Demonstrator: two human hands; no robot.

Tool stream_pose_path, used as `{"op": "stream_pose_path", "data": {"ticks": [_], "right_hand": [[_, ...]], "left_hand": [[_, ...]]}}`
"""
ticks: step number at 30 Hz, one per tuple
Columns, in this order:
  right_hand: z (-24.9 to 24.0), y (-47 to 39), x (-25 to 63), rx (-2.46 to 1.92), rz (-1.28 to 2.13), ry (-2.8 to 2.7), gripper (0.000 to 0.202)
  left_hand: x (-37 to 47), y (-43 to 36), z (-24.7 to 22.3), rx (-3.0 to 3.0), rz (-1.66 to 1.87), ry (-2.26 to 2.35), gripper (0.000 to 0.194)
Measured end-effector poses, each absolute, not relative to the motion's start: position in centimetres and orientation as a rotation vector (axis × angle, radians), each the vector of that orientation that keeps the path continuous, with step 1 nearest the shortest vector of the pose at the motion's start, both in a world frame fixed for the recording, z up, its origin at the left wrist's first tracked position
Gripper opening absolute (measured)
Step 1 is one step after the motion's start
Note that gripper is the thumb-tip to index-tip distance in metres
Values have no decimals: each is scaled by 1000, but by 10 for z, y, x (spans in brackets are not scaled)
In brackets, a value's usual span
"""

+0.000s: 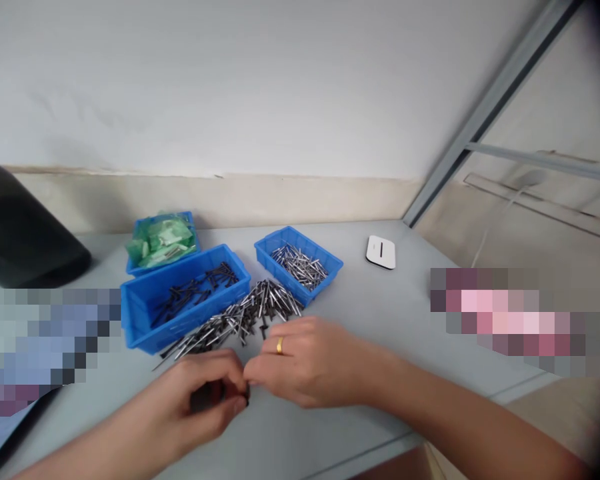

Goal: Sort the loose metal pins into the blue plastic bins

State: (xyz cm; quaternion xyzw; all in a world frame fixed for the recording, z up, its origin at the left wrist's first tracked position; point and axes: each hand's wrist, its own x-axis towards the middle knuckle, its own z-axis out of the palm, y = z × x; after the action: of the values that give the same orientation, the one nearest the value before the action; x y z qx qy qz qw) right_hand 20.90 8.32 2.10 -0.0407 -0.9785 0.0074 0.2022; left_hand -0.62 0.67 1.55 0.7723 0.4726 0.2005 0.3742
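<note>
My left hand [205,397] is closed in a pinch, with a small dark piece just showing at the fingertips. My right hand [307,363], wearing a gold ring [280,345], has its fingers curled and touches the left fingertips; whatever it grips is hidden. Just beyond the hands lies a loose pile of thin metal pins [235,319], silver with dark parts. Behind it a long blue bin [180,328] holds dark, slim pieces [185,293]. A smaller blue bin [325,288] to the right contains shiny silver pins [300,265].
A third blue bin [135,272] at the back left holds green plastic bags [165,237]. A white square device [381,252] lies at the right. On the far left stands a dark object [20,233]. A metal frame post [450,167] rises at the table's back right corner.
</note>
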Motion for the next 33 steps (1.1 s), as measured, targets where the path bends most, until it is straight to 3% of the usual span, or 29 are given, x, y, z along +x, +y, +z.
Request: {"op": "stream_pose_path", "data": {"ticks": [7,19,23,27,30,33], "right_hand": [[27,86,212,-261,-6,-2590,17],[28,80,209,-362,66,-2499,16],[25,84,209,-511,122,-2608,16],[21,87,210,-629,137,-2744,15],[18,88,211,-745,168,-2767,12],[15,88,210,-790,206,-2803,10]], "left_hand": [[-8,8,22,2155,745,1260,11],[-33,11,33,2937,894,1343,25],[-66,29,36,3029,705,1896,22],[-81,40,41,2835,417,2270,41],[-72,31,44,2952,629,2006,34],[-52,16,45,3152,725,1456,29]]}}
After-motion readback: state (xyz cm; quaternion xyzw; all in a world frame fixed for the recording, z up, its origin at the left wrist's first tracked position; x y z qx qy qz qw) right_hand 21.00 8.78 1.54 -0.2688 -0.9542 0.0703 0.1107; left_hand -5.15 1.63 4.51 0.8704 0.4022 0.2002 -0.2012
